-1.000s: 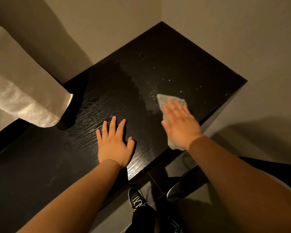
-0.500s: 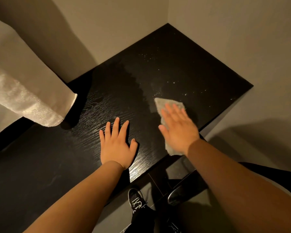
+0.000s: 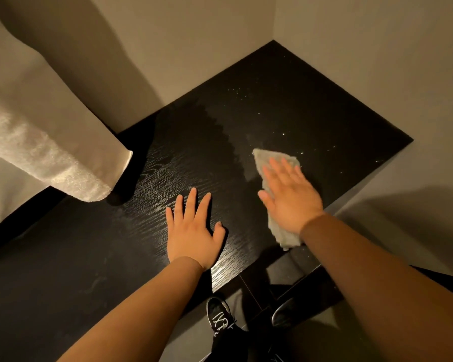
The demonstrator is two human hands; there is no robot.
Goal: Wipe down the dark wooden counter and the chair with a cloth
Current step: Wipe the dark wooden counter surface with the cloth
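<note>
While the head camera looks down into a wall corner, I see a pale towel [image 3: 50, 163] hanging in at nine o'clock, its lower end casting a shadow on the dark wooden counter [image 3: 102, 257]. The counter runs from seven o'clock up to the corner at one o'clock. A duller smear [image 3: 207, 137] with a scalloped edge lies near the middle of the wood.

The left hand [image 3: 191, 231] lies palm down at the centre of the picture, fingers straight and slightly spread, thumb out toward three o'clock, holding nothing. Measured against the wood grain, it has kept its place since half a second ago. Below it, at six o'clock, a black shoe [image 3: 219, 316] with white laces stands on the floor.

The grey cloth [image 3: 283, 235] lies flat on the counter just right of centre, close to the near edge, one end showing past the fingertips and the other beside the wrist. The right hand [image 3: 290, 197] presses on it with straight fingers, nothing curled round it. The fingers are blurred. Hand and cloth now sit very slightly nearer the far corner than before, and the whole scene has slid a little toward three o'clock in the frame.

Bright droplets [image 3: 283, 133] are scattered from twelve to two o'clock of the cloth. At five o'clock a glossy dark shape [image 3: 283, 313] sits under the counter edge; I cannot tell what it is.
</note>
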